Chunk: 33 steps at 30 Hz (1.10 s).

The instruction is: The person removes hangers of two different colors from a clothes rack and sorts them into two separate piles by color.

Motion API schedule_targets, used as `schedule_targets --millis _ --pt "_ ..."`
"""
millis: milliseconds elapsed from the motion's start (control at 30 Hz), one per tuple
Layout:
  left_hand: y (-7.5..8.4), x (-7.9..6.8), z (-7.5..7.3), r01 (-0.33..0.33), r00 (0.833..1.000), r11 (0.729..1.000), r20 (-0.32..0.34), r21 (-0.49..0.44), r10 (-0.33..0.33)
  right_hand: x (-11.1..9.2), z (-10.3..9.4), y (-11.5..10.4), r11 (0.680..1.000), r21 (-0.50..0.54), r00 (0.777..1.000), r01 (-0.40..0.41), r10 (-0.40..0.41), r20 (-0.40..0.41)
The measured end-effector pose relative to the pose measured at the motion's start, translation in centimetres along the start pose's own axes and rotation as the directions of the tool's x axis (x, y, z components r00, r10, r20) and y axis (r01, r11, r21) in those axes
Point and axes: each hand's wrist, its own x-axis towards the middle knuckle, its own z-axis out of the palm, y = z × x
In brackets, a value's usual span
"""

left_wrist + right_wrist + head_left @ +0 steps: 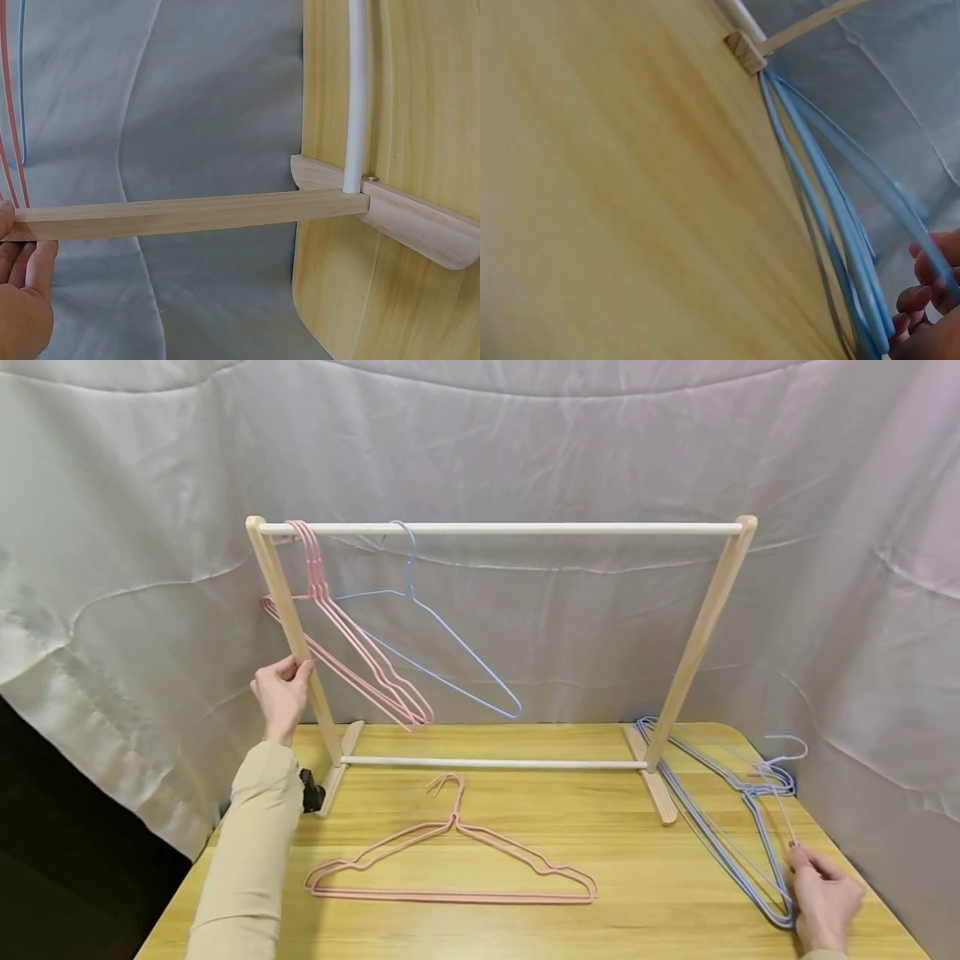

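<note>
My left hand [281, 693] pinches the left wooden upright [187, 214] of a hanger rack, its thumb and fingers on either side. At the far right, my right hand [825, 897] grips the end of one blue hanger [900, 210]. This hanger is tilted up off the other blue hangers [855, 262], which lie stacked on the table beside the rack's right foot. Several pink hangers [315, 568] hang bunched at the left of the top rail. A single blue hanger [410, 568] hangs just right of them, apart from the bunch.
Two overlapping pink hangers [453, 897] lie flat on the wooden table [525, 835] before the rack. The white top rail [570, 529] and lower bar [495, 764] join both uprights. Grey curtain [600, 627] surrounds the table's back and sides.
</note>
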Motion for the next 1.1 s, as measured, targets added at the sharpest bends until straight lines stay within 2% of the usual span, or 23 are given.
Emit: schedule_targets --millis 100,200,333,400,533,667,833,1100 --pt "-0.1 0.0 0.0 -0.002 1.000 1.000 0.003 0.004 0.002 0.2 -0.3 0.2 0.982 -0.184 0.999 0.048 -0.050 -0.005" --pt "-0.1 0.0 0.1 -0.003 1.000 1.000 0.001 0.007 0.003 0.4 -0.6 0.3 0.928 -0.363 0.995 0.091 -0.095 0.007" --pt "-0.1 -0.1 0.1 0.000 1.000 1.000 -0.004 0.013 0.000 0.6 -0.6 0.0 0.863 -0.483 0.988 0.149 -0.152 0.034" --pt "-0.1 -0.1 0.1 -0.001 1.000 1.000 -0.005 0.016 0.001 0.7 -0.7 -0.2 0.835 -0.521 0.983 0.177 -0.180 0.046" --pt "0.0 -0.1 0.1 -0.006 1.000 1.000 -0.002 0.005 0.006 1.1 -0.9 -0.7 0.756 -0.613 0.969 0.228 -0.235 0.070" --pt "0.1 -0.1 0.0 -0.015 1.000 1.000 0.001 -0.012 0.015 1.5 -1.3 -1.2 0.686 -0.674 0.958 0.273 -0.259 0.124" --pt "0.1 -0.1 -0.1 -0.014 1.000 1.000 0.007 -0.009 0.014 1.8 -1.7 -1.3 0.624 -0.719 0.951 0.306 -0.245 0.192" --pt "0.1 -0.2 -0.1 -0.014 1.000 1.000 0.007 0.003 0.014 2.0 -2.0 -1.0 0.537 -0.754 0.924 0.378 -0.264 0.276"
